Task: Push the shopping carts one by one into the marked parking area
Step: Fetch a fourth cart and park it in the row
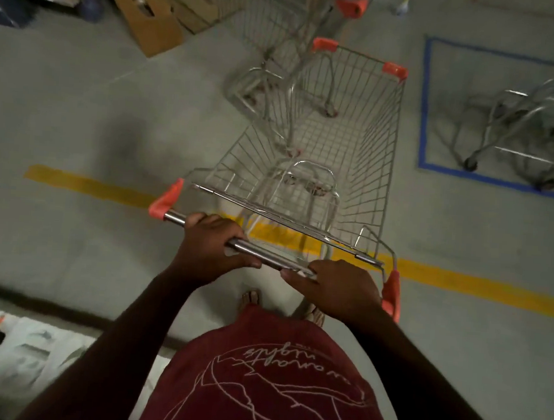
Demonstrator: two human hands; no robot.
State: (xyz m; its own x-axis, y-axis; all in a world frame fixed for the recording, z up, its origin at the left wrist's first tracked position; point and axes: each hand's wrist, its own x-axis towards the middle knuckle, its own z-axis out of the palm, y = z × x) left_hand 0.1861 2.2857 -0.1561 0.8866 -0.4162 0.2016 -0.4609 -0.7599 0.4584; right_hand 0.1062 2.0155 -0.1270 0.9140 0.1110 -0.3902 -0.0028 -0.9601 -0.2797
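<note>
Both hands, left hand (212, 243) & right hand (335, 287), wrap the handle bar (259, 253) of empty cart (333, 141) on yellow line (461, 278), left of blue-taped bay (425, 99); prob. light, stiff, free-rolling, best steered from bar ends.

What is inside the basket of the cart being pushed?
Nothing: the basket holds no goods. Through its wire floor show the frame below and the grey floor. The wheels are mostly hidden.

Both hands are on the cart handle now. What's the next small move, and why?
Probably swing the cart rightward. Left hand and right hand both grip its handle, but its nose points at another cart, while the blue-taped area, already holding carts, lies to the right.
</note>
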